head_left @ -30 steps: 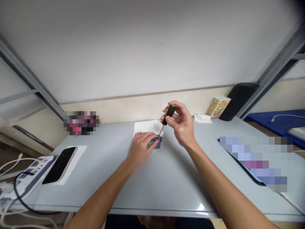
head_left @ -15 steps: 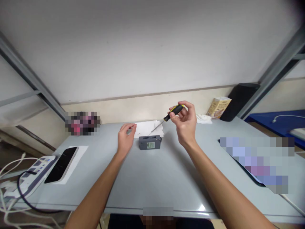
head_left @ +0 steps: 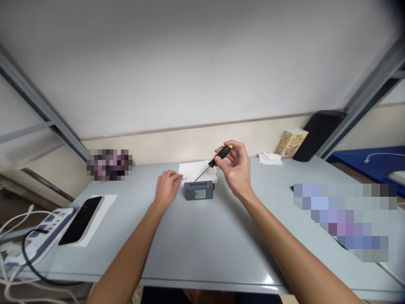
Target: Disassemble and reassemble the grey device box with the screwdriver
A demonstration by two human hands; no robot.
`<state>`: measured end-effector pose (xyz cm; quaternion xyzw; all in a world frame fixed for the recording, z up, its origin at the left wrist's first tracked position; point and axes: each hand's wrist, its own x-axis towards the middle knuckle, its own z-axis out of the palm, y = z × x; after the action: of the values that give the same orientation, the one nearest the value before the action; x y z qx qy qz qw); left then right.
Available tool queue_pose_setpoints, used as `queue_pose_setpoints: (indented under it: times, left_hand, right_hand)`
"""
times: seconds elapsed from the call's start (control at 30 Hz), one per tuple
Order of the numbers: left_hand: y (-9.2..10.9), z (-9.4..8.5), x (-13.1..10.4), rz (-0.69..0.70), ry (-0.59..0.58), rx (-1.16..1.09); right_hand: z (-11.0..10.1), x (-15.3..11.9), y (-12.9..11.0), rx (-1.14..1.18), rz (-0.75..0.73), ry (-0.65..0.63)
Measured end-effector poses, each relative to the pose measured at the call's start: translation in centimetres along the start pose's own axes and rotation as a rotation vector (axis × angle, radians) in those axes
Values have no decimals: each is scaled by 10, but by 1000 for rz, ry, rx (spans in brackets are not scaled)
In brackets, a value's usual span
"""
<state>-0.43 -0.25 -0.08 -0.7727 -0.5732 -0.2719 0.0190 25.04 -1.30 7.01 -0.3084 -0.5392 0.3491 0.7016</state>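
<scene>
A black-and-yellow screwdriver (head_left: 224, 152) is gripped in my right hand (head_left: 238, 169), its shaft slanting down to the left. Its tip is by the back top edge of a small dark grey box (head_left: 190, 194); I cannot tell whether they touch. The box has slots along its top and a pale label on its front. To the left of the box, my left hand (head_left: 166, 188) has thumb and fingertips pinched together at the edge of a white paper (head_left: 190, 169). Tiny dark specks, perhaps screws, lie on that paper beside the fingertips. Anything inside the pinch is too small to see.
On the left lie a black phone (head_left: 81, 220) and a power strip (head_left: 41, 236) with cables. Behind to the right stand a yellow carton (head_left: 291, 142), a black cylinder (head_left: 319, 135) and a crumpled tissue (head_left: 270, 158). A blurred-out flat device lies at the right.
My right hand has brought the screwdriver left and slightly down, its tip now nearer the box's left side. My left hand has shifted a little lower, with its fingertips closer to the specks.
</scene>
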Motion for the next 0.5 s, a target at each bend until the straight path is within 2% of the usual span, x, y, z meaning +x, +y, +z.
queue_pose_setpoints:
  times: [0.23, 0.5]
  left_hand:
    - [-4, 2, -1, -9, -40, 4]
    - [-5, -1, 0, -35, -11, -81]
  right_hand:
    - [12, -10, 1, 16, 35, -89]
    - [15, -11, -3, 28, 30, -82]
